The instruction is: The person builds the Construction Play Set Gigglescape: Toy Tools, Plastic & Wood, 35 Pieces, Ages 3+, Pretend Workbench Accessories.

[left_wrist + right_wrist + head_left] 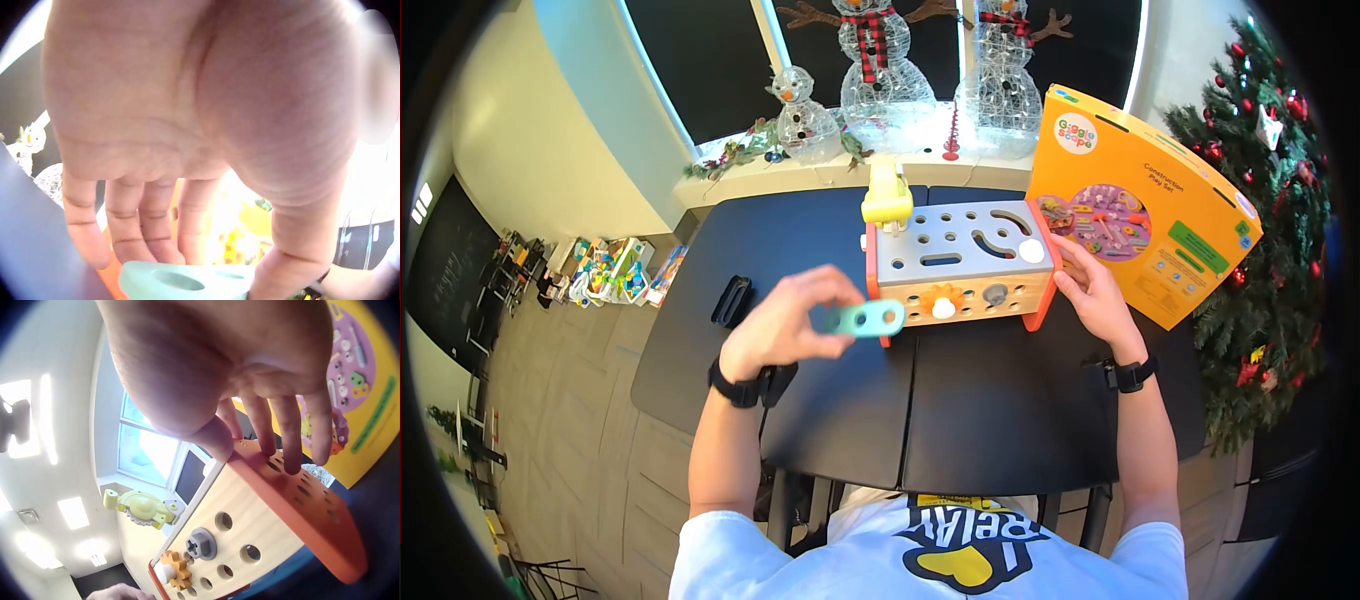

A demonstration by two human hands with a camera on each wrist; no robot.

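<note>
My left hand (795,318) pinches a teal strip with round holes (870,318) between thumb and fingers, in front of the toolbox's left end; the left wrist view shows the strip (187,281) at the fingertips. The wooden toolbox (960,240) has a grey top and red-orange ends. On its front are an orange gear (941,296) with a white knob and a grey bolt (995,294). A yellow-green piece (888,198) stands at the top's left end. My right hand (1093,295) rests on the right end panel (300,506), thumb at its upper edge.
An orange play set box (1145,200) stands behind the toolbox at the right. A black object (732,301) lies on the dark table (830,420) at the left. Behind are lit snowmen (887,70) on a ledge, and a decorated tree (1260,200) is at the right.
</note>
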